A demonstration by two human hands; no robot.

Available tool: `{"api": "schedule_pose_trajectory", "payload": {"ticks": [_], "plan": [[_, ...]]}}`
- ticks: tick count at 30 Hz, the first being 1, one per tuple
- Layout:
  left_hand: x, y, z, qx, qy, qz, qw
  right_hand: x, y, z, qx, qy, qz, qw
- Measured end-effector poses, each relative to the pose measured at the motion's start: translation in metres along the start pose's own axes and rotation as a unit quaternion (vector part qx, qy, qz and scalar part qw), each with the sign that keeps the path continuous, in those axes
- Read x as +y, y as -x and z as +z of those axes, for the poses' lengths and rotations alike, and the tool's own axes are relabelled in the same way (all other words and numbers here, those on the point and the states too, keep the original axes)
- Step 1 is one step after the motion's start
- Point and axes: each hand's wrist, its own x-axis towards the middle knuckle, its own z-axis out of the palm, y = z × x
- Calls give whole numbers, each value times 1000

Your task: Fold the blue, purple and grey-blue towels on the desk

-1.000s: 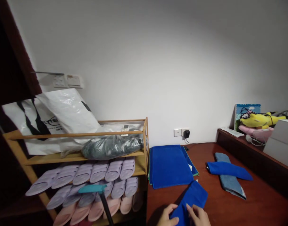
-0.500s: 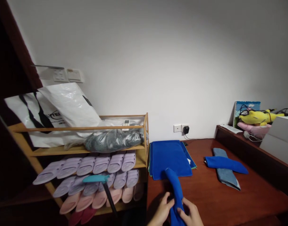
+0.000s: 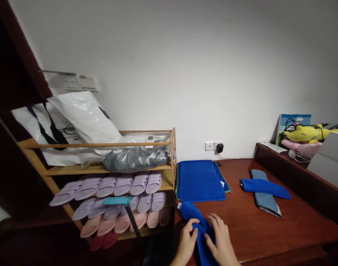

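A narrow folded blue towel (image 3: 193, 213) lies at the table's front edge, crumpled where my hands meet it, with a small white label at its far end. My left hand (image 3: 188, 238) is closed on its left side, index finger and thumb curled at the cloth. On its right side rests my right hand (image 3: 221, 240), fingers stretched out and apart, the thumb touching the fabric. Just beyond is a flat stack of blue towels (image 3: 200, 181), one with a green edge. To the right, a folded blue strip of cloth (image 3: 264, 187) crosses over a grey-blue folded cloth (image 3: 265, 205).
A wooden rack (image 3: 169, 173) stands left of the table, holding rows of slippers (image 3: 123, 184), a white bag (image 3: 86, 122) and a plastic-wrapped dark bundle (image 3: 138, 160). A turquoise-topped pole (image 3: 117, 200) leans before it. A yellow plush toy (image 3: 306, 133) sits on the raised ledge at right.
The blue towel's far end has swung left and lies flatter, showing its label. My right hand has opened its fingers and spread over the cloth. The view has shifted slightly.
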Motion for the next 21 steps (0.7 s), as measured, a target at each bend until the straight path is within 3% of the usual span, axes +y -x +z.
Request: {"api": "schedule_pose_trajectory", "payload": {"ticks": [3, 6, 8, 12, 16, 17, 21], "plan": [[27, -4, -1, 11, -7, 40, 999, -19, 5, 8, -55, 30, -62, 996], [43, -7, 2, -8, -16, 57, 998, -21, 3, 16, -8, -12, -2, 1000], [44, -8, 6, -41, -38, 65, 996, -12, -4, 14, 28, -118, 71, 990], [35, -2, 14, -135, -136, 88, 977, 17, -19, -6, 32, -338, 207, 918], [26, 5, 12, -201, -268, 133, 933, 62, -12, -24, 58, -454, 330, 826], [24, 6, 9, -212, -289, 147, 922, 76, -7, -28, 67, -441, 351, 824], [16, 10, -4, -257, -347, 203, 879, 127, 8, -48, 73, -232, 352, 904]]}}
